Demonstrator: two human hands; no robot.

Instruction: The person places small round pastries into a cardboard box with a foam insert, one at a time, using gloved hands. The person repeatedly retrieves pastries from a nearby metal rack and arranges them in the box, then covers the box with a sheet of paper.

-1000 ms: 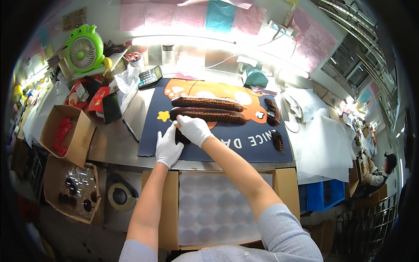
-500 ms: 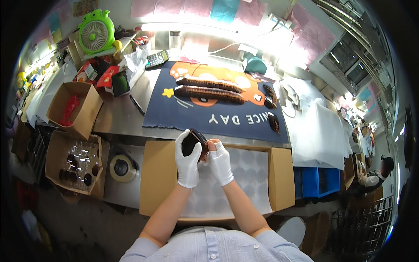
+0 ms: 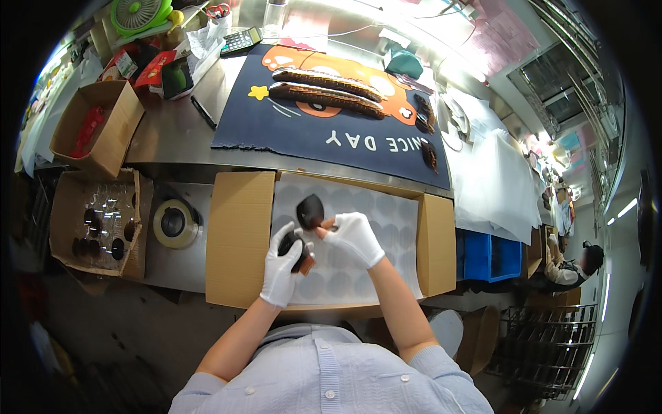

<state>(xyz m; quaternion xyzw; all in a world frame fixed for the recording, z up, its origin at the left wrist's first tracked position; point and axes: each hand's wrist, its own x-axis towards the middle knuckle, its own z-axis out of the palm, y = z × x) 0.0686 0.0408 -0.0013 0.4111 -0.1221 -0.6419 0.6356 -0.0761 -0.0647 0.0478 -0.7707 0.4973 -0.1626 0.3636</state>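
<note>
Both hands wear white gloves with bare fingertips, above an open cardboard box (image 3: 234, 238). My right hand (image 3: 353, 236) pinches the lower edge of a dark sunglass lens (image 3: 310, 211), held up apart from the other pieces. Just below and left of it, my left hand (image 3: 278, 270) is closed around a small stack of dark lenses (image 3: 294, 250), brown along one edge. How many are in that stack I cannot make out. Under the hands, a white translucent sheet (image 3: 372, 265) covers the box's contents, with rows of round shapes showing through.
On the dark blue mat (image 3: 276, 134) lie two long rows of dark lenses (image 3: 331, 99) and smaller piles (image 3: 429, 155). A tape roll (image 3: 176, 224) and cartons (image 3: 100, 127) stand left. Translucent sheets (image 3: 489, 165) and a blue bin (image 3: 503, 255) are right; a person (image 3: 572, 265) sits beyond.
My right hand has drawn one lens away from the stack in my left hand and now holds it up. The hands have moved apart, and the whole view has tilted lower.
</note>
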